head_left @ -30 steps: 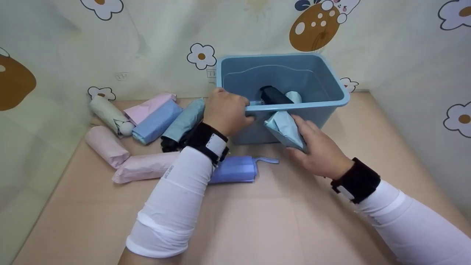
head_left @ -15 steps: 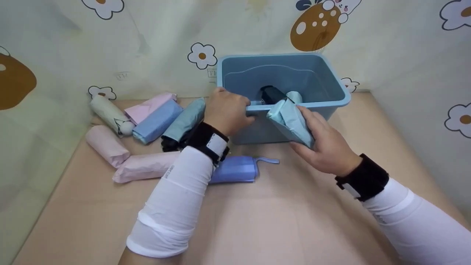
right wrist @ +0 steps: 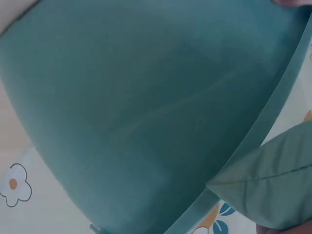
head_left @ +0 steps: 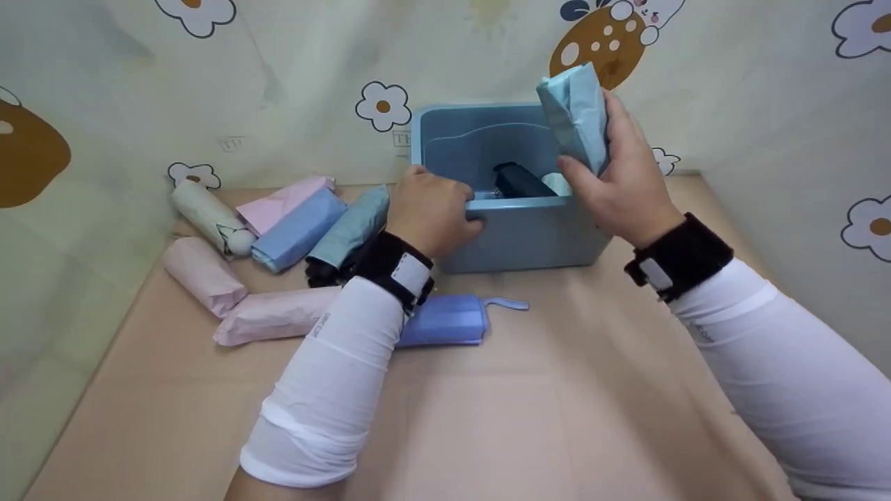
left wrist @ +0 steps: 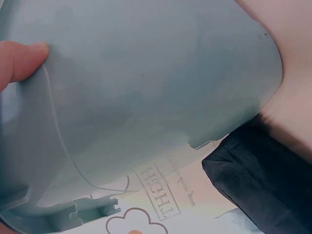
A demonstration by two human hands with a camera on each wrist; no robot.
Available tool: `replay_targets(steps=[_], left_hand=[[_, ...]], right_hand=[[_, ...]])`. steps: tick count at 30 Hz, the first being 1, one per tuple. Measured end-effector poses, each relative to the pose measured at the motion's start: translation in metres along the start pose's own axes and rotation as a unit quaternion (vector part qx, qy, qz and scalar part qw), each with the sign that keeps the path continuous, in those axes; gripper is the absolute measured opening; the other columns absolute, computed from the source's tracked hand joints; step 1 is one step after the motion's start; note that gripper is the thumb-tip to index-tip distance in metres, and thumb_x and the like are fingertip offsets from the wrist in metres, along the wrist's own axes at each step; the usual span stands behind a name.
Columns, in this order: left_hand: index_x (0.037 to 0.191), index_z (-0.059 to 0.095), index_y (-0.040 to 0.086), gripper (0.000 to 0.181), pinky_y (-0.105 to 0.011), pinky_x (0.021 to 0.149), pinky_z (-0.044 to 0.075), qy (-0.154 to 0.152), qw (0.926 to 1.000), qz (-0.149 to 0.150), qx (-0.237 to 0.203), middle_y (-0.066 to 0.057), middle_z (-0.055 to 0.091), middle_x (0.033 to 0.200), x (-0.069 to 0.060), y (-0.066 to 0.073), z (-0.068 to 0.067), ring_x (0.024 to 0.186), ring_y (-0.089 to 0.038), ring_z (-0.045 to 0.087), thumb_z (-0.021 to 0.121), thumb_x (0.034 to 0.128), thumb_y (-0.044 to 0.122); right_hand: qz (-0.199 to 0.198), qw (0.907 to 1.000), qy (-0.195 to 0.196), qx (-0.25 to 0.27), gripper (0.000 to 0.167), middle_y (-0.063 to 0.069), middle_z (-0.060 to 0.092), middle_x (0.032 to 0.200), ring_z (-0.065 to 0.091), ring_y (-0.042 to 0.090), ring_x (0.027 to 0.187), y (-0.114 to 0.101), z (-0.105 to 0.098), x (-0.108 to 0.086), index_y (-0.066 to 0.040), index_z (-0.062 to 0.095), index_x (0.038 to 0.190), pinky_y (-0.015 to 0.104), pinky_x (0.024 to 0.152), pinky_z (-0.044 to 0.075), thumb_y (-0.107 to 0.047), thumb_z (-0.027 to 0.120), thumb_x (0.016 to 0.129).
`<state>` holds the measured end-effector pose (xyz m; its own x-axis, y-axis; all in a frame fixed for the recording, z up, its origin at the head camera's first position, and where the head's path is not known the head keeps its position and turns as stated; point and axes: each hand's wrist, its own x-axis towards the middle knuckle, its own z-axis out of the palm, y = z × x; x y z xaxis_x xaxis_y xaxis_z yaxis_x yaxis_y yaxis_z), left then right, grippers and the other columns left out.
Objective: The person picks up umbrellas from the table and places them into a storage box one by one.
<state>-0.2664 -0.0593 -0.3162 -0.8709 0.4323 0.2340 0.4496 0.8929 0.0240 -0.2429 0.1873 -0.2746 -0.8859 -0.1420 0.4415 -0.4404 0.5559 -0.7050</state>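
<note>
In the head view my right hand (head_left: 630, 181) holds a light blue folded umbrella (head_left: 576, 115), tilted upright, above the right part of a blue plastic bin (head_left: 522, 236). The same umbrella (right wrist: 270, 178) shows at the lower right of the right wrist view, beside the bin wall. My left hand (head_left: 431, 212) grips the bin's front rim near its left corner; its thumb (left wrist: 24, 61) presses the outer wall in the left wrist view. Inside the bin lie a black folded umbrella (head_left: 522, 181) and a pale aqua one (head_left: 557, 184), both partly hidden by the front wall.
Left of the bin lie several folded umbrellas, among them a pale green one (head_left: 209, 216), a blue one (head_left: 296, 229), a teal one (head_left: 351, 226) and a pink one (head_left: 278, 316). A violet-blue umbrella (head_left: 445, 320) lies before the bin. Patterned sheets (head_left: 299, 83) stand behind.
My right hand has lifted the light blue umbrella from in front of the bin to above its right side. The left hand has stayed on the rim.
</note>
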Motion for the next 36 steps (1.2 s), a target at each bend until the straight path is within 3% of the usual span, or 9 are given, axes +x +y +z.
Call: replay_targets(steps=[5,8,12,18,25,31,36], left_hand=[[0.085,0.074,0.014,0.035,-0.046,0.101,0.044,0.005,1.0,0.001,0.001,-0.001,0.07,0.073,0.0,0.002,-0.001,0.083,-0.024,0.069,0.07,0.0945,0.048],[0.084,0.074,0.015,0.035,-0.046,0.1,0.044,0.008,1.0,0.002,0.002,0.0,0.069,0.072,0.0,0.002,-0.001,0.082,-0.023,0.069,0.07,0.0945,0.048],[0.08,0.071,0.015,0.035,-0.046,0.1,0.044,0.005,1.0,0.003,0.002,0.0,0.068,0.07,0.001,0.003,0.0,0.082,-0.024,0.069,0.07,0.0944,0.047],[0.083,0.072,0.016,0.038,-0.046,0.102,0.044,0.001,0.9999,0.003,0.01,0.0,0.072,0.075,0.001,0.003,-0.001,0.084,-0.024,0.071,0.07,0.0938,0.052],[0.084,0.073,0.016,0.038,-0.047,0.102,0.044,-0.002,1.0,-0.003,0.006,0.0,0.071,0.075,0.001,0.002,0.0,0.084,-0.023,0.069,0.07,0.0939,0.052],[0.091,0.076,0.016,0.037,-0.046,0.103,0.043,-0.008,0.9999,-0.006,0.005,-0.001,0.075,0.082,0.001,0.002,0.0,0.086,-0.024,0.07,0.071,0.0942,0.052],[0.092,0.077,0.015,0.038,-0.046,0.105,0.043,-0.012,0.9999,-0.006,0.006,-0.001,0.075,0.083,0.001,0.001,0.0,0.088,-0.024,0.07,0.07,0.0942,0.053]], right_hand=[[0.036,0.9993,0.006,-0.011,0.077,0.009,0.036,0.161,0.042,0.028,0.144,0.003,0.0,0.02,-0.02,0.02,0.167,0.056,0.126,0.03,-0.024,0.062,0.103],[0.049,0.9986,0.009,-0.015,0.077,0.009,0.037,0.161,0.043,0.026,0.145,0.009,0.0,0.029,-0.021,0.019,0.167,0.054,0.127,0.03,-0.027,0.062,0.104],[0.096,0.9954,0.004,-0.008,0.078,0.007,0.038,0.163,0.043,0.024,0.144,0.021,-0.001,0.038,-0.022,0.018,0.167,0.049,0.126,0.032,-0.029,0.062,0.103],[0.188,0.9818,-0.014,-0.021,0.085,0.01,0.04,0.164,0.045,0.026,0.137,0.033,-0.002,0.044,-0.019,0.012,0.168,0.049,0.118,0.038,-0.027,0.061,0.099],[0.246,0.967,-0.057,-0.035,0.094,0.01,0.032,0.169,0.041,0.028,0.142,0.036,-0.003,0.056,-0.02,0.005,0.169,0.047,0.12,0.036,-0.019,0.063,0.095],[0.275,0.9544,-0.098,-0.062,0.098,0.015,0.025,0.173,0.038,0.034,0.146,0.039,-0.004,0.061,-0.015,-0.002,0.17,0.05,0.124,0.033,-0.02,0.063,0.097],[0.281,0.9428,-0.143,-0.108,0.096,0.021,0.027,0.17,0.04,0.037,0.142,0.041,-0.002,0.061,-0.008,-0.001,0.169,0.054,0.123,0.034,-0.023,0.063,0.098]])
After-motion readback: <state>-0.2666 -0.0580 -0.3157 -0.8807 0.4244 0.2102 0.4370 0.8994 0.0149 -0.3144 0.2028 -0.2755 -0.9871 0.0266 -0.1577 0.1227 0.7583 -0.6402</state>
